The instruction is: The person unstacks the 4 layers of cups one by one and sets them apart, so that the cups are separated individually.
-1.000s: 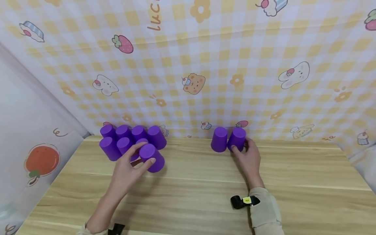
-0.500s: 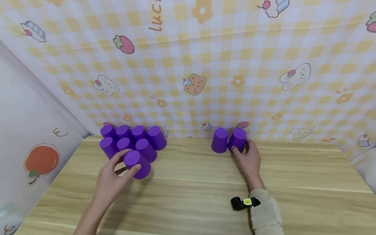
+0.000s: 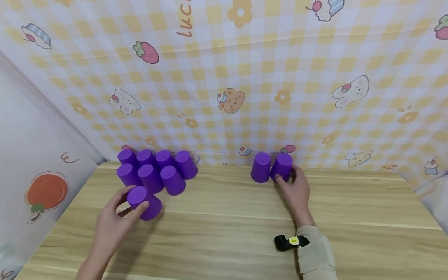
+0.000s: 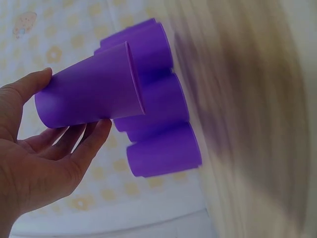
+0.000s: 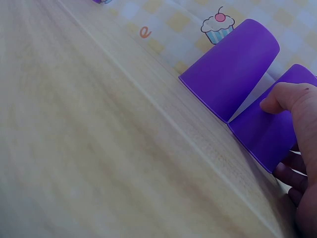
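Note:
My left hand (image 3: 113,223) grips a purple cup (image 3: 150,206), bottom up, between thumb and fingers. In the left wrist view that held cup (image 4: 94,91) is off the table, its rim facing the wood. Just behind it stands a group of several upside-down purple cups (image 3: 174,181) in two rows, the front row one shorter. At the right, my right hand (image 3: 295,190) holds another upturned purple cup (image 3: 282,165), thumb on its front and fingers round its right side. Left of it, a second upturned cup (image 5: 233,69) touches it at the rim.
The wooden table (image 3: 217,233) runs up to a checked yellow-and-white cloth (image 3: 210,70) printed with cartoons. A pale side wall (image 3: 38,136) borders the table's left edge. A black strap camera (image 3: 288,242) sits on my right wrist.
My left hand has carried its cup leftward and toward me, uncovering the front-row cups behind. My right hand and the two cups on the right have stayed in place.

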{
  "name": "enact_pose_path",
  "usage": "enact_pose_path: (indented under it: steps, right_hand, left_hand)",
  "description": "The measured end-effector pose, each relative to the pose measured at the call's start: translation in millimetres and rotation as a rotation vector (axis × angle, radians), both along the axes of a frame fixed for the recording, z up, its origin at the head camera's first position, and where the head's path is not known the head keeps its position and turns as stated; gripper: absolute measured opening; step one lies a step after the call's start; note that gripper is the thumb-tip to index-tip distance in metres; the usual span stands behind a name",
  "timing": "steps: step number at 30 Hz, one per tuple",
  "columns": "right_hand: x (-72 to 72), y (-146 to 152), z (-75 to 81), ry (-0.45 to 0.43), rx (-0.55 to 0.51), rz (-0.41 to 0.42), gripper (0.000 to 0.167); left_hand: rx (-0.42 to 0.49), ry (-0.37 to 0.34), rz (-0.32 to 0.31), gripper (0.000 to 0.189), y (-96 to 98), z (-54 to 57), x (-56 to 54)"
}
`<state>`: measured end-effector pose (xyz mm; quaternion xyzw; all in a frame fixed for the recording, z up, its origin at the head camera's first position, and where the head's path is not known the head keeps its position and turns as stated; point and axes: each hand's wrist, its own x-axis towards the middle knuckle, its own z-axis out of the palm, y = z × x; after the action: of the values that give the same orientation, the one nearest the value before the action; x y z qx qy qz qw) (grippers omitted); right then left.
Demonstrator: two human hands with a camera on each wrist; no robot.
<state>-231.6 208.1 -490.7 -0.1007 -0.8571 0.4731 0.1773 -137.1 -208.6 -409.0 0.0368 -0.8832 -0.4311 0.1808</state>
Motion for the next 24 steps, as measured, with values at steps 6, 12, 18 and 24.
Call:
enact_pose_path:
  steps: [6,12,18,24]
  right_hand:
    - [0.9,-0.2,0.4,0.0,0.003,0.001,0.057]
    - [1.4,-0.2,1.1,-0.002,0.004,0.003,0.058]
    - [1.3,-0.6,1.4,-0.003,0.004,0.004,0.058]
    - [0.6,-0.3,0.6,-0.002,0.007,0.008,0.058]
  left_hand:
    - [-0.015,-0.005,0.027,0.05,-10.4,-3.0,1.3]
    - [-0.035,-0.013,0.049,0.05,-15.6,-6.0,0.5]
    - [-0.049,-0.023,0.083,0.05,-22.7,-9.5,-1.9]
    - [-0.058,-0.034,0.09,0.05,-33.8,-14.8,-4.8]
